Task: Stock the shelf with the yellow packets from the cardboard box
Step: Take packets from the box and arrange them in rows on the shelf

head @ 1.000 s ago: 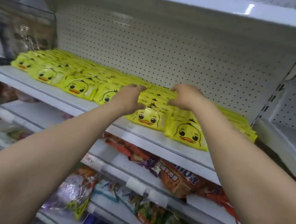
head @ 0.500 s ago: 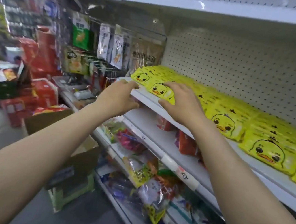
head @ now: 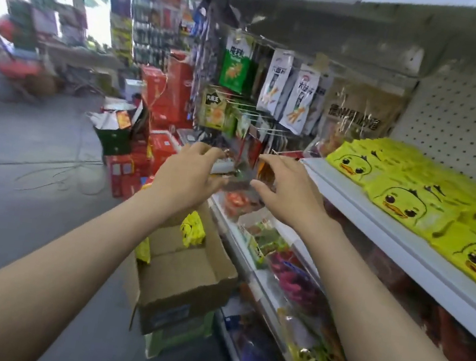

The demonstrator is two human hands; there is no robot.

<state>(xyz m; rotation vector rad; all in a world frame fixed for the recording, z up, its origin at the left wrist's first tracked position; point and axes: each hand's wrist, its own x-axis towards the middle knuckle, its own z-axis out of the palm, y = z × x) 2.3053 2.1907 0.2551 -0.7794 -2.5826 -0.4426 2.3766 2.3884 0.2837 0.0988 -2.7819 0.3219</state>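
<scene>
Yellow duck-face packets (head: 414, 188) lie in rows on the white shelf (head: 383, 230) at the right. An open cardboard box (head: 185, 277) sits on a green stool on the floor below my hands; a yellow packet (head: 192, 228) leans inside it and another (head: 143, 249) shows at its left edge. My left hand (head: 191, 173) and my right hand (head: 287, 191) hover side by side in the air, left of the shelf's end and above the box. Both have their fingers apart and hold nothing.
Snack bags hang on pegs (head: 274, 93) behind my hands. Lower shelves (head: 274, 281) hold mixed snack packs. Red cartons (head: 165, 101) are stacked on the aisle floor further back, and cables lie on the grey floor (head: 46, 170) at the left.
My view has swung left toward the aisle and the box. Both hands have left the yellow packets on the shelf and now hang empty above the box.
</scene>
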